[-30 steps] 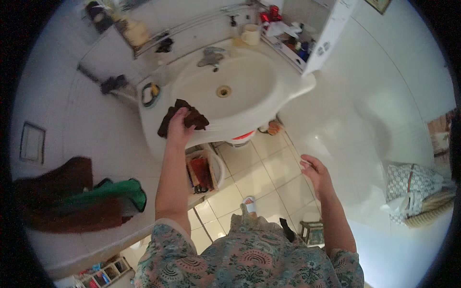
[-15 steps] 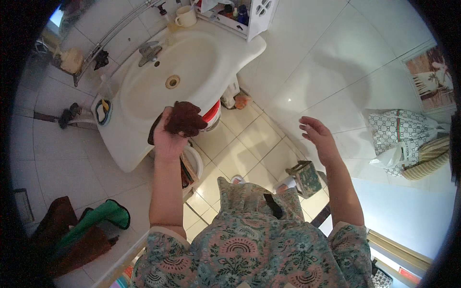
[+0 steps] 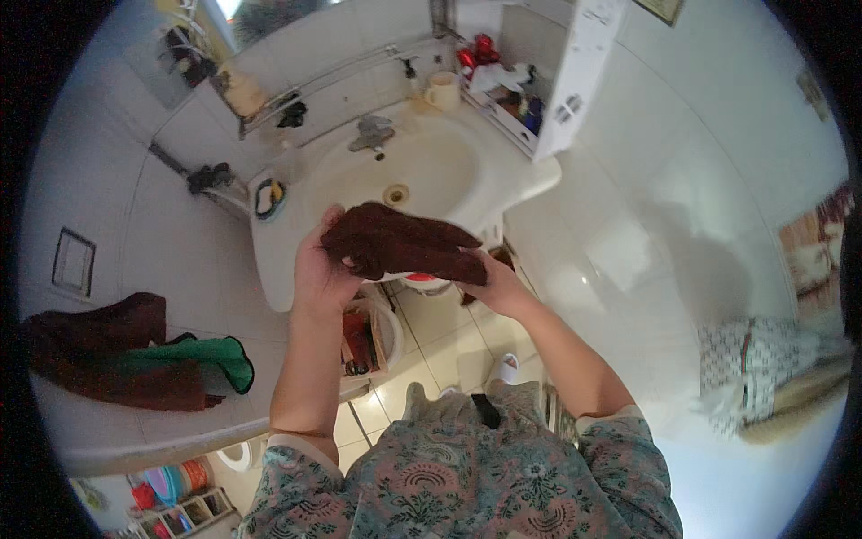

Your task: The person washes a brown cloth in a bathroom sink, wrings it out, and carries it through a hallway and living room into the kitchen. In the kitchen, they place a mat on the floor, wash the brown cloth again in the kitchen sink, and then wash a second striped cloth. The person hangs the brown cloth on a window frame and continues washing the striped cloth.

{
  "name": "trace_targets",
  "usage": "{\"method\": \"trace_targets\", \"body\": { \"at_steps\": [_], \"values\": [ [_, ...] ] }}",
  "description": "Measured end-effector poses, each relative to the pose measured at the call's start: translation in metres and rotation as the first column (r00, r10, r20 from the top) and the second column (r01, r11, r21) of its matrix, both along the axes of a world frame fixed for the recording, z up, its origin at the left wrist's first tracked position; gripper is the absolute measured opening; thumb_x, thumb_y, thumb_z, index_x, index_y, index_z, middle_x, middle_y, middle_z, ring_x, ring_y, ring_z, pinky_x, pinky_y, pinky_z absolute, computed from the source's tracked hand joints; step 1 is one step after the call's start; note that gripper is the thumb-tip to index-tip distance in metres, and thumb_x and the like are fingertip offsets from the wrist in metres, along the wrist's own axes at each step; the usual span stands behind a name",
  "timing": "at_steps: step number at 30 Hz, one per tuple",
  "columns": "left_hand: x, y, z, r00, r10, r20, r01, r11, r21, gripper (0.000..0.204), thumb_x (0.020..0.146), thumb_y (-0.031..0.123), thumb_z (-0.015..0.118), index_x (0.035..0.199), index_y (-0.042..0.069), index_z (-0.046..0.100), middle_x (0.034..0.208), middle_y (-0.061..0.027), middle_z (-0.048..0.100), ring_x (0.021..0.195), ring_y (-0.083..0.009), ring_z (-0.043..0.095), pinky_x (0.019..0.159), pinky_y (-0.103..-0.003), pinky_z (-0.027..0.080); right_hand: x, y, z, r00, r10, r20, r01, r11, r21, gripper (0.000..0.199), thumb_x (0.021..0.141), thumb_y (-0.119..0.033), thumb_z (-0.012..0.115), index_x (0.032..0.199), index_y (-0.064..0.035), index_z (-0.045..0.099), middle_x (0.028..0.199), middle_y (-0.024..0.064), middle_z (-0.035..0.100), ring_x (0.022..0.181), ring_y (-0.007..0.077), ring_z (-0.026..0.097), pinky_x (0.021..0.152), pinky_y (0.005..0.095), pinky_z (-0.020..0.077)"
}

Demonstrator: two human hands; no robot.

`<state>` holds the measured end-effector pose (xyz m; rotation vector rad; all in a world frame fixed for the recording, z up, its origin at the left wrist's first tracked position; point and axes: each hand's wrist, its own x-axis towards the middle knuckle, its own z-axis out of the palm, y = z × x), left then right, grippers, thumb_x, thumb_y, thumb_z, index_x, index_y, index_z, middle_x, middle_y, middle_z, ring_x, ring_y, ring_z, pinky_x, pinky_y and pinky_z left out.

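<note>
Dark brown cloth (image 3: 404,241) is spanning the gap between the two hands, its soft layers lying folded and bunched. The left grip (image 3: 321,265) is pinching the cloth's left end, the fingers curling up behind it and the thumb pressing on the near side. The right grip (image 3: 496,286) is clasping the other end from the right, though most of its fingers are hiding behind the fabric. The cloth is hanging level with both grips, overlapping the near edge of the white washbasin (image 3: 278,274) in this view; whether it is touching that edge I cannot tell.

Just ahead of the grips, the round drain (image 3: 396,194) is sitting in the basin's bowl. Ahead and to the left of the left grip, an oval soap dish (image 3: 268,199) is resting on the basin's corner. Lower than the left grip and to its right, a crate (image 3: 384,346) is holding reddish-brown things. Farther ahead, a grey faucet (image 3: 371,134) is standing at the back of the bowl, and beyond it, ahead of the right grip, a cream mug (image 3: 443,91) is standing beside the white cabinet (image 3: 575,90). Well to the left of the left grip, a brown towel (image 3: 108,346) is lying partly against a green cloth (image 3: 215,361). Well to the right of the right grip, a patterned bag (image 3: 750,368) is hanging near the wall.
</note>
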<state>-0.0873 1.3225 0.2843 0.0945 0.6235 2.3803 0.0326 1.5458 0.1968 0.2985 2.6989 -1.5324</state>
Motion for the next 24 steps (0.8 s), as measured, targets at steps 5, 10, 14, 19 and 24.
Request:
{"method": "trace_targets", "body": {
  "at_steps": [5, 10, 14, 19, 24],
  "values": [
    [-0.040, -0.015, -0.035, 0.943, 0.331, 0.040, -0.304, 0.903, -0.303, 0.014, 0.096, 0.014, 0.035, 0.089, 0.010, 0.046, 0.073, -0.0013, 0.050, 0.059, -0.0138, 0.045, 0.049, -0.024, 0.037, -0.065, 0.049, -0.018, 0.997, 0.074, 0.012, -0.065, 0.933, -0.354, 0.039, 0.075, -0.007, 0.062, 0.114, -0.0027, 0.055, 0.102, 0.0148, 0.063, 0.096, 0.0245, 0.060, 0.086, 0.0316, 0.0447],
    [-0.076, 0.004, -0.010, 0.828, 0.504, -0.245, -0.553, 0.807, -0.206, 0.011, 0.088, 0.006, 0.039, 0.083, 0.011, 0.047, 0.074, 0.0021, 0.047, 0.065, -0.0128, 0.046, 0.056, -0.026, 0.039, -0.154, 0.051, 0.018, 0.956, -0.041, -0.291, -0.125, 0.839, -0.530, 0.052, 0.074, 0.008, 0.053, 0.123, -0.0074, 0.044, 0.115, 0.0070, 0.053, 0.105, 0.0184, 0.051, 0.090, 0.0291, 0.0413],
    [-0.101, 0.024, -0.037, 0.771, 0.461, -0.440, -0.626, 0.679, -0.385, 0.015, 0.080, -0.001, 0.041, 0.085, 0.009, 0.051, 0.079, -0.0015, 0.050, 0.072, -0.0138, 0.049, 0.065, -0.028, 0.043, -0.221, 0.068, -0.040, 0.894, 0.128, -0.430, -0.189, 0.977, -0.100, 0.057, 0.078, 0.000, 0.055, 0.132, -0.0094, 0.039, 0.121, 0.0099, 0.047, 0.114, 0.0237, 0.045, 0.097, 0.0309, 0.0353],
    [-0.093, -0.006, -0.193, 0.659, -0.183, -0.730, -0.739, 0.026, -0.673, 0.035, 0.074, -0.004, 0.047, 0.106, 0.005, 0.056, 0.103, -0.0094, 0.060, 0.095, -0.0241, 0.057, 0.081, -0.035, 0.046, -0.277, 0.065, -0.049, 0.958, 0.254, 0.135, -0.151, 0.843, -0.517, 0.064, 0.083, -0.013, 0.057, 0.139, -0.0031, 0.028, 0.135, 0.0151, 0.038, 0.123, 0.0256, 0.039, 0.101, 0.0331, 0.0323],
    [-0.089, 0.006, -0.174, 0.624, -0.469, -0.626, -0.749, -0.130, -0.649, 0.028, 0.074, 0.002, 0.052, 0.101, 0.005, 0.059, 0.113, -0.0101, 0.057, 0.098, -0.0308, 0.056, 0.091, -0.043, 0.040, -0.385, 0.050, -0.051, 0.979, 0.005, 0.204, 0.176, 0.487, -0.856, 0.064, 0.091, -0.026, 0.053, 0.139, 0.0026, 0.022, 0.136, 0.0178, 0.034, 0.125, 0.0246, 0.037, 0.103, 0.0316, 0.0302]
  ]
}}
